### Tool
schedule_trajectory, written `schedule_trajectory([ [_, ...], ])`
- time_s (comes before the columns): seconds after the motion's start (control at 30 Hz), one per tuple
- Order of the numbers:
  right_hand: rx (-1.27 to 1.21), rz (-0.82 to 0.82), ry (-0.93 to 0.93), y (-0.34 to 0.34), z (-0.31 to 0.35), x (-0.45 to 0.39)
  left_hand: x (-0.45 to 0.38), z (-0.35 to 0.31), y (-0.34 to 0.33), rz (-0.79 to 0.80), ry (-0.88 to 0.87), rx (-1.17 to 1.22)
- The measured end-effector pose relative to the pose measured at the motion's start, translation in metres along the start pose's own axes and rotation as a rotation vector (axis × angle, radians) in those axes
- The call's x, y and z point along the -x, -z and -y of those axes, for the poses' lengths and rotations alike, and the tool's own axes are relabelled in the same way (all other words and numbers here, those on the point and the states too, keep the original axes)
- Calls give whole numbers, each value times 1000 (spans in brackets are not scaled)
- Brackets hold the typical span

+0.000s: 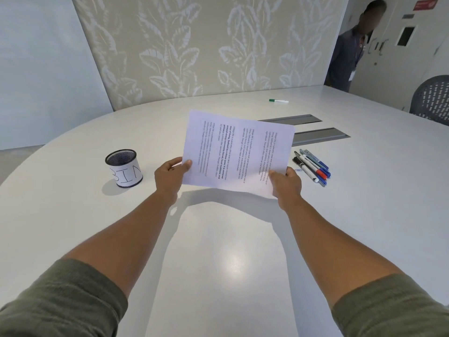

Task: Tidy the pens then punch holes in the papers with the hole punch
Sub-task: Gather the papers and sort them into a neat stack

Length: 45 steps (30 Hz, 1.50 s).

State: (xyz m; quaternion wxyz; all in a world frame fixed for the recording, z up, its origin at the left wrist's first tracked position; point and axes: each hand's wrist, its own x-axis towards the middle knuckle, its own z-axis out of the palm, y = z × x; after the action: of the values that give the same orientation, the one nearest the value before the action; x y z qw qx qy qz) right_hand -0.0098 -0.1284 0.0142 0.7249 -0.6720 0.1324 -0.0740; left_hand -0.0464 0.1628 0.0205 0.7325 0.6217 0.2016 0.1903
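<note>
Both hands hold printed papers point(237, 152) up above the white table point(218, 251), the text running sideways. My left hand point(171, 177) pinches the lower left corner and my right hand point(285, 184) pinches the lower right corner. Several pens and markers point(312, 166) lie together on the table just right of the papers, with a small paper clip point(298, 170) beside them. A black mesh cup labelled "BIN" point(124, 167) stands to the left, apart from my left hand. No hole punch shows in view.
A green-capped marker point(278, 101) lies alone farther back. Two grey cable hatches point(320, 136) are set into the table behind the papers. A mesh-backed chair point(431, 99) stands at the right edge, and a person point(349, 52) stands by the door at the far right.
</note>
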Motion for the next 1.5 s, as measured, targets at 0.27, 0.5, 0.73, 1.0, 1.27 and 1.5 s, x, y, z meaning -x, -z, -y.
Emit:
schedule_trajectory([
  [0.27, -160, 13, -121, -3, -4, 3, 10, 6, -6, -29, 132, 174],
  [0.5, -192, 47, -133, -11, -12, 1, 20, 6, -25, 47, 151, 138],
  [0.73, -148, 115, -140, -6, -11, -8, 12, 4, -23, -78, 124, 172],
  [1.0, -130, 229, -179, 1, -15, -21, -9, -3, 0, -285, 34, -142],
  [1.27, -8, 367, -156, -8, -7, -22, -26, -10, 6, -70, -298, -997],
  [1.5, 30, 493, -163, -12, 3, -17, -33, -7, 4, 76, -331, -1033],
])
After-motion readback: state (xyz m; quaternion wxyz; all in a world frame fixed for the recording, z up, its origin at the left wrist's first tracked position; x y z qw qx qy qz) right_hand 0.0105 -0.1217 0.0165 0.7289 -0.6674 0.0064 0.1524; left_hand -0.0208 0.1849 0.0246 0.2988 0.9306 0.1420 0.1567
